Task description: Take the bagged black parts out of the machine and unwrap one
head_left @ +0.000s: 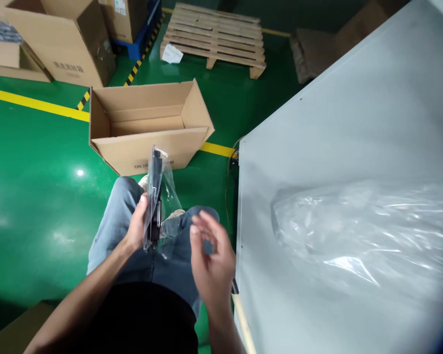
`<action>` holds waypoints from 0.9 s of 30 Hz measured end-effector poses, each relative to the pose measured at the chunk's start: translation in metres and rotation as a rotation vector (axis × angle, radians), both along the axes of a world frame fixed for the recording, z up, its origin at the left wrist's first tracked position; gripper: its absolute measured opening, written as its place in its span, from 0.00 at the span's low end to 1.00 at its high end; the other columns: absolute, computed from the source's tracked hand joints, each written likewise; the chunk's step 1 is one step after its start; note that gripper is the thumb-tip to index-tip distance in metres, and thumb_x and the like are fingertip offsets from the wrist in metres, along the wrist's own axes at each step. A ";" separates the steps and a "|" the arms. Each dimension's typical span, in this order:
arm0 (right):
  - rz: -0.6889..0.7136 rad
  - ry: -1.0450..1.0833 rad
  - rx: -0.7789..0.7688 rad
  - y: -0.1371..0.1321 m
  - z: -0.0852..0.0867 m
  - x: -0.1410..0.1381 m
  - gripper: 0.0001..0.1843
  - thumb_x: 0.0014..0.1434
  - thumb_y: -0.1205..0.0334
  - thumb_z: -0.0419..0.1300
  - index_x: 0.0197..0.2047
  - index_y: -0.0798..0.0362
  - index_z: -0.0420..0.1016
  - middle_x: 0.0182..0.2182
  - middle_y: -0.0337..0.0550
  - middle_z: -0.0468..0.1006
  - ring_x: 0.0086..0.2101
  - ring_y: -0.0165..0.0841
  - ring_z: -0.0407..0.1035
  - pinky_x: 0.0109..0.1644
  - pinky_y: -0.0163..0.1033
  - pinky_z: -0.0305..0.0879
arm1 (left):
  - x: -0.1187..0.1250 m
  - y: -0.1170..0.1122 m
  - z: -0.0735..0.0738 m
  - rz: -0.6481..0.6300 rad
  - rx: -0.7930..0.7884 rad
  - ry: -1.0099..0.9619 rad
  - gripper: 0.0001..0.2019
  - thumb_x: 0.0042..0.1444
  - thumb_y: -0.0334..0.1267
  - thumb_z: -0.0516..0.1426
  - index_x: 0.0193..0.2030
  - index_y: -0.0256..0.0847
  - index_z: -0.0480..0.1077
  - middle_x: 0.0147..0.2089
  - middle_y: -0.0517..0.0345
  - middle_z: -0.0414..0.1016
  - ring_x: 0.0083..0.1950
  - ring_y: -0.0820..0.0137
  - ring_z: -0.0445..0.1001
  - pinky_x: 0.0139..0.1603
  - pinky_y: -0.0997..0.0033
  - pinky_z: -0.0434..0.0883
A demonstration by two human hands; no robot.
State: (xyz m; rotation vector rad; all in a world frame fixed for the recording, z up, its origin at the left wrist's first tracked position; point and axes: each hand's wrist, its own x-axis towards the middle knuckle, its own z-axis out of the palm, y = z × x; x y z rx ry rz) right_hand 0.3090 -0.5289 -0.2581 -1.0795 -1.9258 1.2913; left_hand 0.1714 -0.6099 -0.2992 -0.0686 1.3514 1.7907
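Observation:
My left hand (137, 223) grips a long black part (155, 196) above my lap, its exact kind not clear. A loose clear plastic bag (170, 184) is around the part and hangs off its right side. The part stands nearly upright in the view, edge-on to me. To its right, my right hand (214, 253) is raised and apart from it, fingers curved with a gap between thumb and fingertips, holding nothing. Past my knees an open cardboard box (158, 147) sits on the green floor; the part of its inside that shows is bare cardboard.
A grey-white tabletop (258, 206) fills the right side, with crumpled clear plastic bags (354, 226) on it. A wooden pallet (214, 37) lies beyond the box. More cardboard boxes (59, 42) stand at the far left, near a blue pallet (135, 49).

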 end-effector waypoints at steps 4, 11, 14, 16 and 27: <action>0.078 -0.013 -0.543 0.020 -0.022 -0.008 0.38 0.60 0.40 0.67 0.66 0.52 0.70 0.47 0.52 0.83 0.43 0.40 0.80 0.44 0.44 0.80 | 0.014 -0.004 -0.003 -0.111 0.159 -0.203 0.33 0.53 0.75 0.61 0.39 0.43 0.67 0.26 0.61 0.66 0.21 0.72 0.62 0.19 0.72 0.62; 0.293 0.025 -0.582 0.028 -0.020 0.007 0.24 0.65 0.43 0.63 0.54 0.53 0.78 0.21 0.31 0.69 0.20 0.27 0.65 0.28 0.37 0.70 | 0.008 -0.012 -0.009 -0.249 0.381 -0.542 0.38 0.50 0.73 0.65 0.48 0.37 0.72 0.28 0.61 0.66 0.18 0.74 0.61 0.13 0.75 0.60; 0.315 0.050 -0.508 0.032 -0.012 0.015 0.24 0.67 0.47 0.62 0.61 0.50 0.75 0.24 0.32 0.70 0.20 0.26 0.64 0.28 0.37 0.70 | 0.002 -0.015 -0.008 -0.268 0.415 -0.513 0.40 0.50 0.73 0.65 0.51 0.35 0.74 0.30 0.56 0.71 0.22 0.70 0.68 0.19 0.72 0.67; 0.318 0.053 -0.423 0.032 -0.006 0.019 0.24 0.69 0.49 0.60 0.64 0.47 0.74 0.27 0.34 0.71 0.22 0.26 0.64 0.28 0.37 0.69 | -0.002 -0.018 -0.011 -0.286 0.383 -0.462 0.42 0.49 0.73 0.66 0.52 0.33 0.75 0.33 0.51 0.75 0.27 0.64 0.74 0.25 0.69 0.72; 0.420 -0.045 -0.304 0.043 0.014 0.027 0.27 0.71 0.50 0.57 0.70 0.46 0.71 0.27 0.35 0.69 0.25 0.28 0.68 0.33 0.37 0.74 | -0.023 -0.023 -0.009 -0.448 0.001 0.001 0.20 0.43 0.43 0.77 0.39 0.36 0.79 0.34 0.53 0.79 0.33 0.67 0.77 0.33 0.74 0.72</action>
